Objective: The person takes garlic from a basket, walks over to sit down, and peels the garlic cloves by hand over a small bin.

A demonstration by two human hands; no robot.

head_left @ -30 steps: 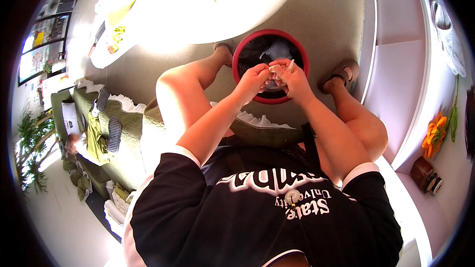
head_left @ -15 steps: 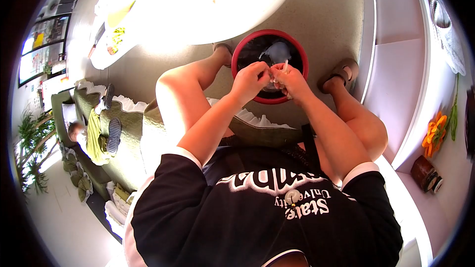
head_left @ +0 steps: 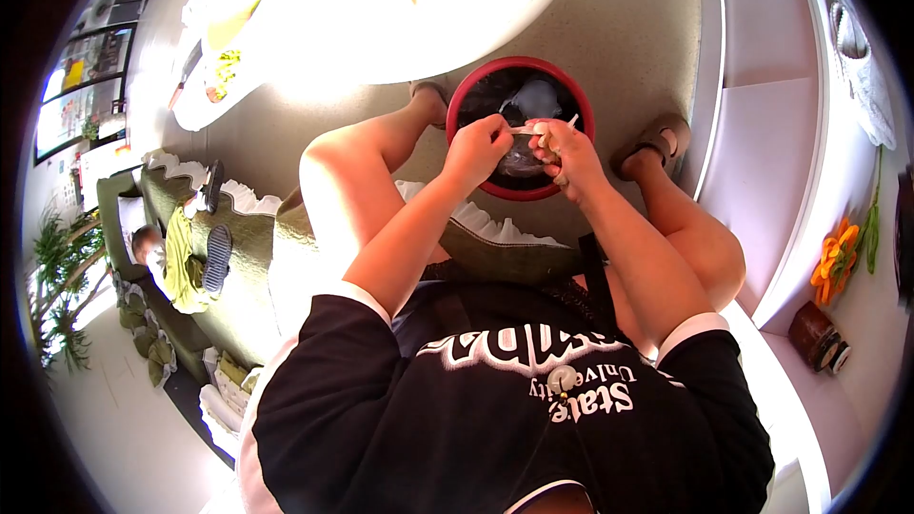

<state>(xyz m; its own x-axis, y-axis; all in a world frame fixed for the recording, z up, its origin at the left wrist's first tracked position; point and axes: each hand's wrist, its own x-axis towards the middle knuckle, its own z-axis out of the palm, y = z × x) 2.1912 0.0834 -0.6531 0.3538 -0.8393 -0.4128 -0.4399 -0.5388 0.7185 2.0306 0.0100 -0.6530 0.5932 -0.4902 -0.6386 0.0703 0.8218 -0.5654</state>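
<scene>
A round bin (head_left: 588, 103) with a red rim and dark lining stands on the floor between my knees, with pale, see-through plastic inside. Over it, my left hand (head_left: 479, 151) pinches one end of a thin whitish strip (head_left: 523, 130). My right hand (head_left: 568, 154) is closed around the other end, beside a small pale piece at its fingertips. A short white stick-like tip pokes up from the right fingers. What the strip is cannot be made out.
An overexposed white round table (head_left: 457, 9) is ahead. At the left a person (head_left: 181, 257) lies on a green sofa (head_left: 252, 295). On the right are a white cabinet (head_left: 762, 152), an orange flower (head_left: 836, 257) and a brown jar (head_left: 816, 335).
My hands, close together before, have moved slightly apart, and the whitish strip now shows stretched between them. The person on the sofa has shifted their legs.
</scene>
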